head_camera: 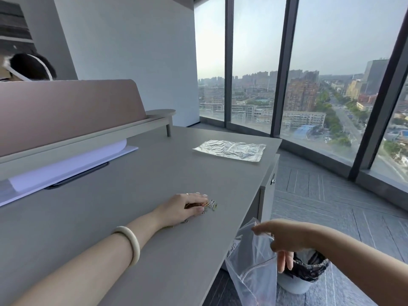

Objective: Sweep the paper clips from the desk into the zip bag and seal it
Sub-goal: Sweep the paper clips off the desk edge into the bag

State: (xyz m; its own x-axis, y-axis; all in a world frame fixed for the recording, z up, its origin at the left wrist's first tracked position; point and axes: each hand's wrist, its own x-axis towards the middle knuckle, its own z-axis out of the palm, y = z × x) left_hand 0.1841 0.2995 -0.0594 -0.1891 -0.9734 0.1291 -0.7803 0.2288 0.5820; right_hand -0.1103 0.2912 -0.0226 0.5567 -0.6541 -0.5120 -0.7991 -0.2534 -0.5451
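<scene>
A small heap of coloured paper clips (210, 204) lies on the grey desk (136, 217), a short way from its right edge. My left hand (184, 207) rests palm down on the desk, fingers cupped against the heap and covering part of it. One or two stray clips sit by the heel of that hand. My right hand (284, 239) holds a clear zip bag (251, 266) by its top edge, just below and beside the desk's right edge. The bag hangs down with its mouth toward the desk.
A second flat clear bag (230, 149) lies further back on the desk near the right edge. White paper (66, 166) sits under the desk divider (66, 107) at left. A lined waste bin (304, 274) stands on the floor below my right hand. Another person's head (28, 67) shows behind the divider.
</scene>
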